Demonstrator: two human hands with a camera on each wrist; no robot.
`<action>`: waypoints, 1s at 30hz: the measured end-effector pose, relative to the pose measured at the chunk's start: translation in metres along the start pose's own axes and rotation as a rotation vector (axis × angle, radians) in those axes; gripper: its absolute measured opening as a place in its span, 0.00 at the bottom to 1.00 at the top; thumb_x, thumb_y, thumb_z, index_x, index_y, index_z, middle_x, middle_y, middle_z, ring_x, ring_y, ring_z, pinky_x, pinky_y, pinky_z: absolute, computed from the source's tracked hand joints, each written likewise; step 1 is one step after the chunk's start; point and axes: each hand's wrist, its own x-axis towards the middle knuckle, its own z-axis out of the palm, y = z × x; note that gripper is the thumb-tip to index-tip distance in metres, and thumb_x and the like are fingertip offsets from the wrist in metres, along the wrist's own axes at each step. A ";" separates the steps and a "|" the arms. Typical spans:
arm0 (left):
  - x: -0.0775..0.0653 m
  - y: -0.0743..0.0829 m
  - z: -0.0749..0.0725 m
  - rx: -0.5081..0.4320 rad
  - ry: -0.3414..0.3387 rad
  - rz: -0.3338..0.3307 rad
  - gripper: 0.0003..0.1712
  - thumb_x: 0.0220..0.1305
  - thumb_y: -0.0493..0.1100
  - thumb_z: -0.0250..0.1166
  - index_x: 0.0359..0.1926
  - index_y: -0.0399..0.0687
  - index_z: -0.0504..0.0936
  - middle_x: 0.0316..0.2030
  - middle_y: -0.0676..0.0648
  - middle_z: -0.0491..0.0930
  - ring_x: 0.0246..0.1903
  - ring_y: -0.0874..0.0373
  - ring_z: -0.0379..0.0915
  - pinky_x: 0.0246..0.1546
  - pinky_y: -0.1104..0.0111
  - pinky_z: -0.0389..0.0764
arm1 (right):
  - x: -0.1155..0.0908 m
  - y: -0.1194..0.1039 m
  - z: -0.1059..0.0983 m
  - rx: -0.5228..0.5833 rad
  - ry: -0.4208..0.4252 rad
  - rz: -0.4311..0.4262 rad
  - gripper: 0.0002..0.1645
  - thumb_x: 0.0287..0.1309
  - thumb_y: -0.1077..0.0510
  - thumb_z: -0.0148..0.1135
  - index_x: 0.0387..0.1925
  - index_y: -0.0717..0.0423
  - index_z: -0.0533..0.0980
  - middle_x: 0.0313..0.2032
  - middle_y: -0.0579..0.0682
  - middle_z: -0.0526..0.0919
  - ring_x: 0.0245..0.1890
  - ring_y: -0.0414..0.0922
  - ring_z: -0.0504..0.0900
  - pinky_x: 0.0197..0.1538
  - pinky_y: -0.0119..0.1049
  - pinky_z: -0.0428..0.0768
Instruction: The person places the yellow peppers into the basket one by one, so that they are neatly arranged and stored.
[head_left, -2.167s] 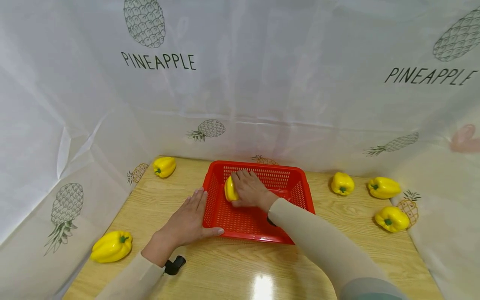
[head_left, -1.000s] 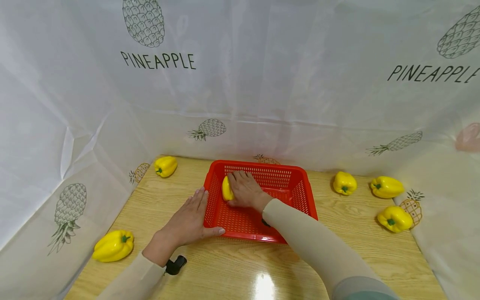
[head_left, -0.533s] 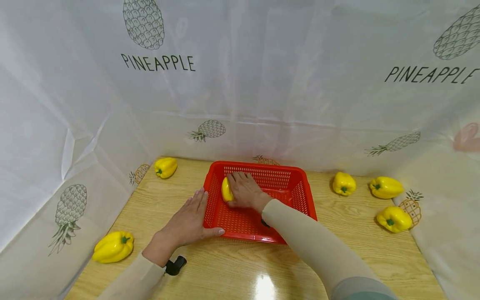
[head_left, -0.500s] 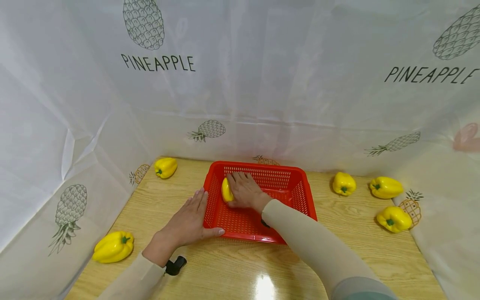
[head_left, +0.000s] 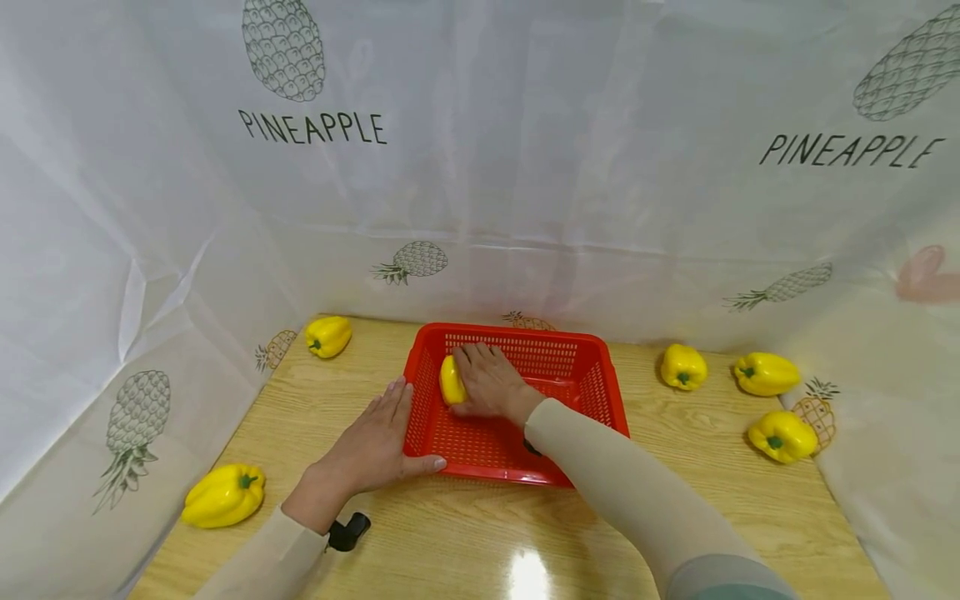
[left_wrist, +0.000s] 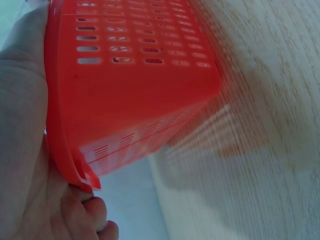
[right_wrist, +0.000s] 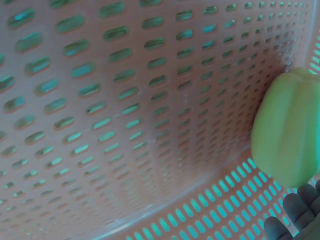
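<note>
In the head view, a red perforated plastic basket (head_left: 517,475) stands on the wooden table. Against its left wall inside lies a yellow bell pepper (head_left: 452,382), seen larger in the right wrist view as a pale green-tinted pepper (right_wrist: 287,130). My right hand (head_left: 489,383) reaches in and grips the pepper from its right side, covering part of it; dark fingertips (right_wrist: 298,210) show by its lower end. The left hand (head_left: 371,442) rests on the basket's front left corner, fingers straight along the left rim, thumb on the front rim (left_wrist: 60,135).
One yellow bell pepper (head_left: 328,336) lies at the back left and another (head_left: 223,497) at the front left. Three more, one nearest the basket (head_left: 683,367), lie to the right. A white pineapple-print sheet (head_left: 517,167) walls the table's back and sides.
Since the oldest frame, my right hand and the pepper have shifted slightly left, towards the basket's left wall. Over the last second they have hardly moved; the left hand stays put.
</note>
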 end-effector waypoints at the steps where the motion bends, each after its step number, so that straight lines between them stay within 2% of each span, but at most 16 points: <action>1: 0.000 0.000 0.000 -0.001 -0.001 -0.001 0.76 0.58 0.85 0.59 0.82 0.30 0.48 0.83 0.31 0.45 0.83 0.37 0.42 0.82 0.45 0.52 | -0.001 0.001 -0.001 -0.002 0.004 -0.002 0.59 0.61 0.23 0.63 0.77 0.56 0.58 0.69 0.55 0.70 0.65 0.52 0.71 0.72 0.46 0.73; 8: -0.001 0.000 -0.002 0.005 0.008 0.007 0.76 0.58 0.85 0.60 0.82 0.29 0.49 0.83 0.30 0.46 0.83 0.36 0.42 0.81 0.43 0.53 | -0.008 0.005 -0.008 -0.026 0.029 -0.020 0.58 0.60 0.22 0.62 0.75 0.57 0.60 0.68 0.55 0.71 0.64 0.52 0.72 0.73 0.46 0.74; 15: -0.001 0.000 0.001 -0.017 0.005 0.006 0.76 0.58 0.85 0.59 0.82 0.29 0.47 0.83 0.30 0.43 0.83 0.36 0.41 0.82 0.43 0.52 | -0.021 0.014 -0.019 -0.064 0.029 -0.021 0.61 0.61 0.21 0.62 0.78 0.60 0.59 0.73 0.59 0.69 0.71 0.55 0.70 0.77 0.51 0.70; 18: -0.002 0.001 0.001 -0.022 0.011 0.010 0.76 0.58 0.85 0.59 0.82 0.28 0.48 0.83 0.30 0.44 0.83 0.35 0.42 0.81 0.43 0.53 | -0.027 0.017 -0.024 -0.078 0.035 -0.035 0.61 0.62 0.22 0.62 0.77 0.60 0.60 0.73 0.59 0.69 0.70 0.55 0.71 0.75 0.51 0.72; 23: -0.002 0.002 0.001 -0.021 0.013 0.010 0.76 0.58 0.85 0.60 0.82 0.28 0.48 0.83 0.30 0.45 0.83 0.35 0.43 0.81 0.43 0.53 | -0.036 0.020 -0.030 -0.064 0.068 -0.053 0.57 0.62 0.25 0.65 0.76 0.60 0.62 0.70 0.58 0.71 0.67 0.56 0.72 0.72 0.52 0.74; 30: -0.001 0.002 0.002 -0.011 0.018 0.008 0.77 0.57 0.87 0.59 0.82 0.28 0.49 0.83 0.30 0.45 0.83 0.35 0.44 0.81 0.44 0.54 | -0.052 0.026 -0.045 -0.046 0.073 -0.017 0.53 0.64 0.32 0.68 0.76 0.59 0.61 0.70 0.57 0.70 0.66 0.55 0.72 0.69 0.49 0.76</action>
